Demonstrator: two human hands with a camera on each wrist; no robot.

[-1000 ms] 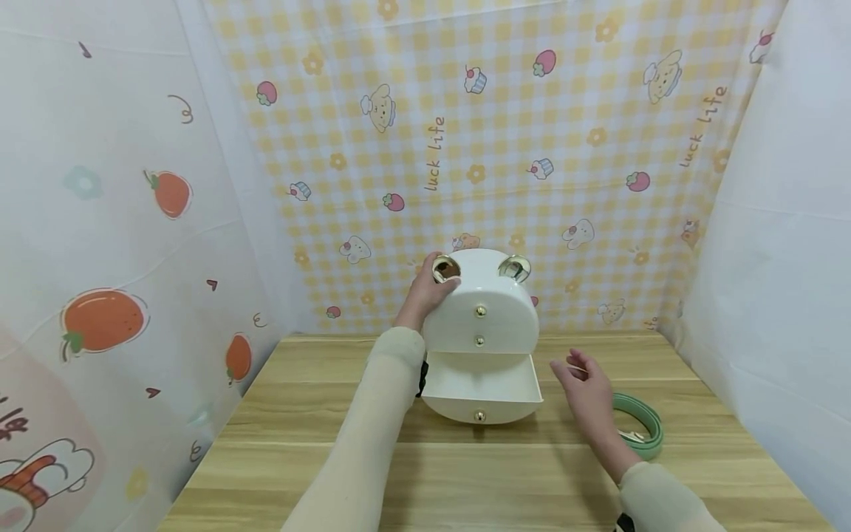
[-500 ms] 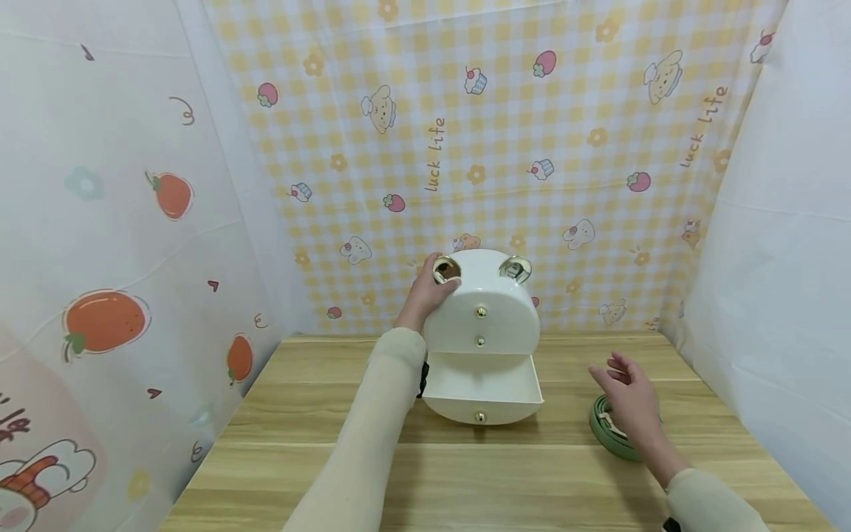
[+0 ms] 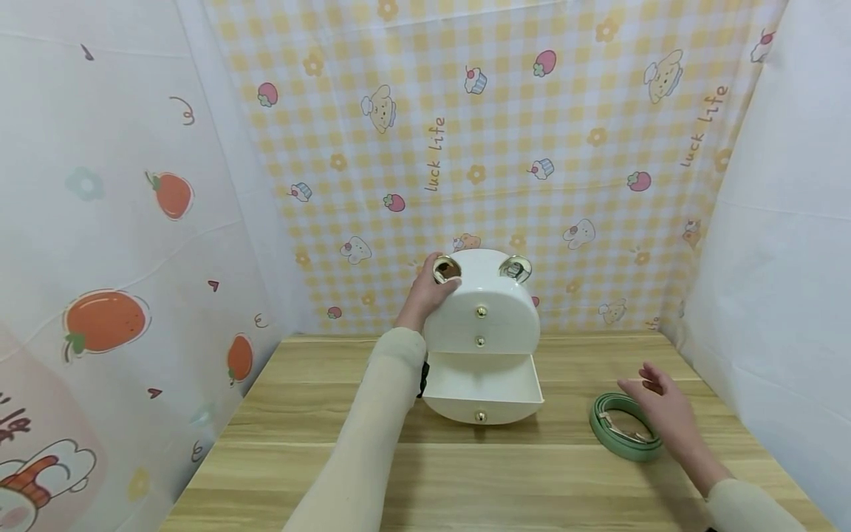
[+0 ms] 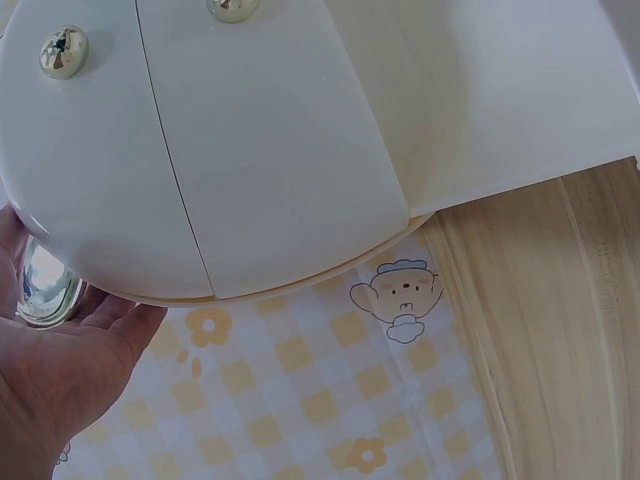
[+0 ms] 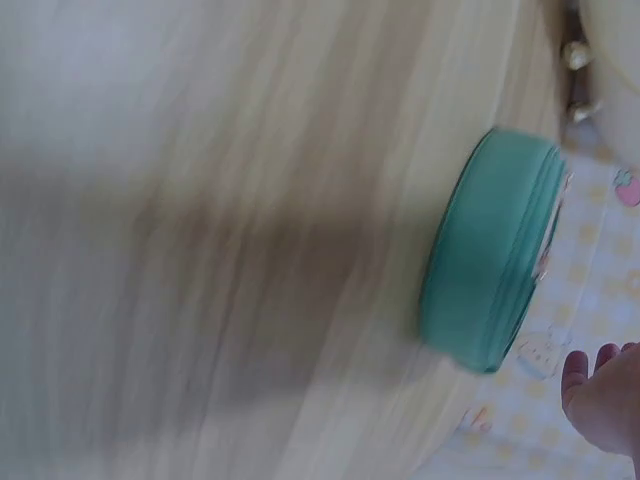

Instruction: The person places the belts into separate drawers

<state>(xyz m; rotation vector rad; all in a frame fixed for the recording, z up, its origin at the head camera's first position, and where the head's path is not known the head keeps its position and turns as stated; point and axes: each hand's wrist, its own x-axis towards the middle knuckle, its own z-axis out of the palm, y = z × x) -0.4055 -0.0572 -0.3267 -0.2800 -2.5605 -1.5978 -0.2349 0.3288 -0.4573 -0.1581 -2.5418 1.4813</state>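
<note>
A white storage box (image 3: 459, 325) with gold knobs and two round gold ears stands on the wooden table. Its bottom drawer (image 3: 479, 411) is pulled out, and nothing shows inside. With the thumb in front and the fingers behind, my left hand (image 3: 424, 294) grips the box's upper left corner around one gold ear (image 4: 45, 285). A coiled green belt (image 3: 625, 448) with a gold buckle lies to the right of the box. Just right of and above the coil, my right hand (image 3: 668, 410) is held with loosely bent fingers and nothing in it.
The wooden table (image 3: 299, 443) extends to the left of and in front of the box. Behind it hangs a yellow checked cloth (image 3: 425, 148). White cloths close off the left (image 3: 133, 222) and right (image 3: 784, 222) sides.
My right hand has moved right, away from beside the drawer and across the belt, so more of the coil now shows. My left hand and the box have stayed in place.
</note>
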